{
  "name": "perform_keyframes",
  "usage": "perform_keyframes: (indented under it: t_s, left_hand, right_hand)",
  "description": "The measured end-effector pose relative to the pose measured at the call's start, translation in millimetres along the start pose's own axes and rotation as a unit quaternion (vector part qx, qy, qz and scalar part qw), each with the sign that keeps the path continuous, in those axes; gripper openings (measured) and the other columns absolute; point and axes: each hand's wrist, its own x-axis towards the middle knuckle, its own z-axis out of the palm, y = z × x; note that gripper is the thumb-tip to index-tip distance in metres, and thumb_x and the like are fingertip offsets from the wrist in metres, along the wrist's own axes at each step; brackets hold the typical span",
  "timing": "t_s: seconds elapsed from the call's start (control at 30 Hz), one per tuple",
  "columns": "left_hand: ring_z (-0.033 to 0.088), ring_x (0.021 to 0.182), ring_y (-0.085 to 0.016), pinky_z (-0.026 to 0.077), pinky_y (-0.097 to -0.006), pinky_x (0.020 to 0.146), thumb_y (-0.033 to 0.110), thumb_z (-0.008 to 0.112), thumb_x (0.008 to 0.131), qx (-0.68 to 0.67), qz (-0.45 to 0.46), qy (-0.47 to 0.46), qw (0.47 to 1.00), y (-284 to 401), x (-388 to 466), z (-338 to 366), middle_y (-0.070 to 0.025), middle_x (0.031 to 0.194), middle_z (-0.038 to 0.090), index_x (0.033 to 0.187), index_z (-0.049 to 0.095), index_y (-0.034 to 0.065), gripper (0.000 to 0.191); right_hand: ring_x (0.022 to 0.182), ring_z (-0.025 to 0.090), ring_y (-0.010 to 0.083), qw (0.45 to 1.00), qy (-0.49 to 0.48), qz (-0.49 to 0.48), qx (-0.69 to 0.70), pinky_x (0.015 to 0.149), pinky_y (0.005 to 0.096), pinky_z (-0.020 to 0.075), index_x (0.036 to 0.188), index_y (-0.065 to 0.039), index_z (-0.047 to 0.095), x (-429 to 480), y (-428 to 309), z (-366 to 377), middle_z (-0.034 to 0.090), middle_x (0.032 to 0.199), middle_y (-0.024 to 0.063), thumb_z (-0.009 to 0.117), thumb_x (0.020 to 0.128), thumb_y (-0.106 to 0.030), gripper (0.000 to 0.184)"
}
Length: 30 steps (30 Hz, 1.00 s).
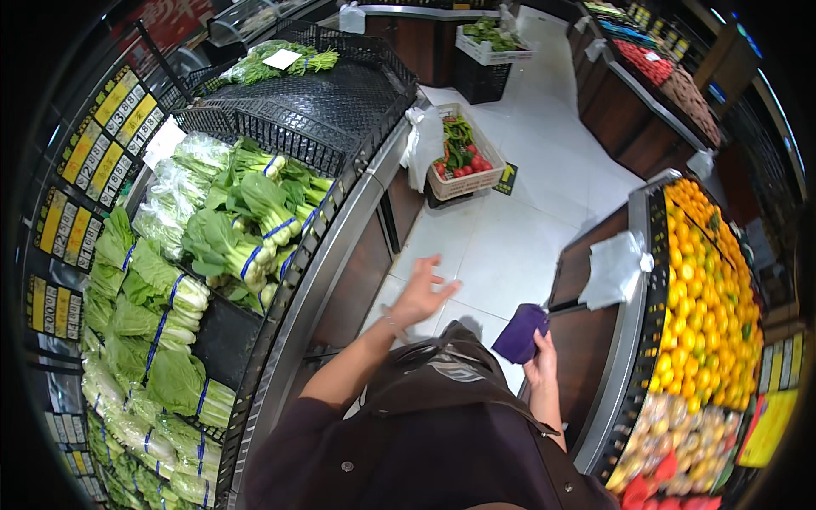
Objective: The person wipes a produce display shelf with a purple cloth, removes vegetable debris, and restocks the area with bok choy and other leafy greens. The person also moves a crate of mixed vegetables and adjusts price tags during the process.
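My left hand (422,294) is raised over the aisle floor, palm partly turned up, fingers apart, with nothing in it. A bracelet circles its wrist. In my right hand (543,357) is a folded purple cloth (521,333), pinched between thumb and fingers beside the right-hand display. Left of me, bunches of bok choy (255,236) bound with blue tape lie in the vegetable display, beside bagged greens (185,185). Leafy lettuce-like bunches (153,319), also blue-taped, lie nearer, with wrapped ones below them.
A crate (468,186) of tomatoes and peppers stands on the aisle floor ahead, with a white crate (488,56) of greens beyond. The metal edge (331,248) of the vegetable display runs along my left. Orange citrus fruit (701,306) fills the right display, where a plastic bag roll (615,268) hangs.
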Motion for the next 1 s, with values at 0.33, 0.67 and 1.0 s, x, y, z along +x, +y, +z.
perform_keyframes:
  t_s: [0.33, 0.67, 1.0]
  left_hand:
    - [0.063, 0.101, -0.012, 0.059, -0.0297, 0.078, 0.016, 0.065, 0.100, -0.155, -0.089, 0.402, 0.898, -21, 136, -160, -0.0088, 0.113, 0.066, 0.142, 0.044, 0.0042, 0.049]
    - [0.064, 0.104, -0.016, 0.056, -0.0258, 0.075, 0.003, 0.070, 0.092, -0.031, 0.015, 0.400, 0.916, 1, 352, -234, -0.0141, 0.140, 0.040, 0.136, 0.048, 0.0012, 0.049]
    - [0.063, 0.112, -0.022, 0.057, -0.0313, 0.085, -0.003, 0.065, 0.092, 0.091, -0.063, 0.691, 0.714, 9, 333, -295, -0.0142, 0.145, 0.037, 0.137, 0.048, -0.0006, 0.048]
  right_hand:
    - [0.114, 0.066, 0.0201, 0.990, -0.129, 0.051, -0.005, 0.099, 0.0360, 0.0554, 0.142, -0.008, 0.051, 317, -96, 179, 0.065, 0.128, 0.0074, 0.059, 0.102, -0.012, 0.041]
    - [0.124, 0.059, 0.0235, 0.979, -0.096, 0.044, -0.172, 0.108, 0.0404, 0.0477, 0.145, -0.010, 0.046, 479, -64, 367, 0.060, 0.134, 0.0071, 0.063, 0.095, -0.003, 0.053]
    - [0.128, 0.054, 0.0225, 0.848, -0.403, 0.027, -0.342, 0.111, 0.0353, 0.0405, 0.148, -0.003, 0.039, 614, 33, 653, 0.055, 0.140, 0.0109, 0.071, 0.093, -0.005, 0.064]
